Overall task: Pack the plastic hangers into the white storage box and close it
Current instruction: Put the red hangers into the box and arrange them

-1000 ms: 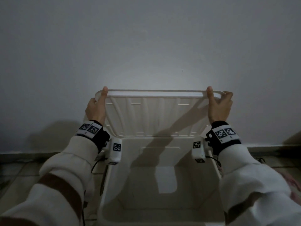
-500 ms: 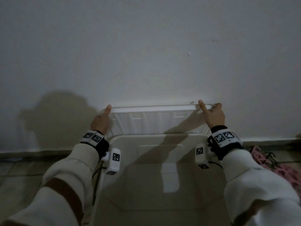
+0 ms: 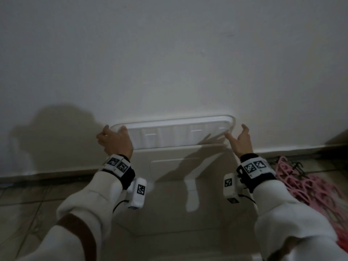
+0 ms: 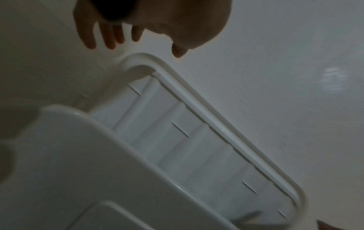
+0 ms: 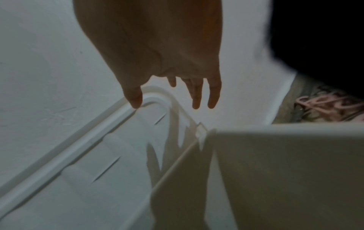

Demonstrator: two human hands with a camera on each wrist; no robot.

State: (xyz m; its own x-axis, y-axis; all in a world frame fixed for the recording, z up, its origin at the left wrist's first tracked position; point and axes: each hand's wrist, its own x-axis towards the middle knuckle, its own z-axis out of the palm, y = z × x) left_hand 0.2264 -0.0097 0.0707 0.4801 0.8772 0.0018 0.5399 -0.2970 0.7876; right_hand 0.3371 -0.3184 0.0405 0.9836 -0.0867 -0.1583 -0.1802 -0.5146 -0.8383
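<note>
Against the pale wall [image 3: 169, 53], the white storage box [image 3: 188, 185] stands with its mouth wide; what shows of its inside holds no hangers. Its lid [image 3: 178, 134] is swung up and back, leaning toward the wall, the ribbed underside facing the person and the long free edge running left to right along the top. On the tiled floor [image 3: 28, 204] just right of the box lies a heap of pink plastic hangers [image 3: 308, 187], with a few dark ones tangled at its far end; none is packed yet.

Both arms reach forward over the box, one to each top corner of the lid. The left hand [image 3: 114, 141] is at the left corner with fingers relaxed and spread; the left wrist view shows the fingertips [image 4: 110, 42] just clear of the rim, gripping nothing. The right hand [image 3: 242, 141] is likewise loose and empty, its thumb on or just over the right corner's rim, the other fingers off it.

The hanger pile lies to the right of the box, so the right hand is plainly the nearer one for the first pickup, and the heap's long run stretches along that side of the box, toward the person.
</note>
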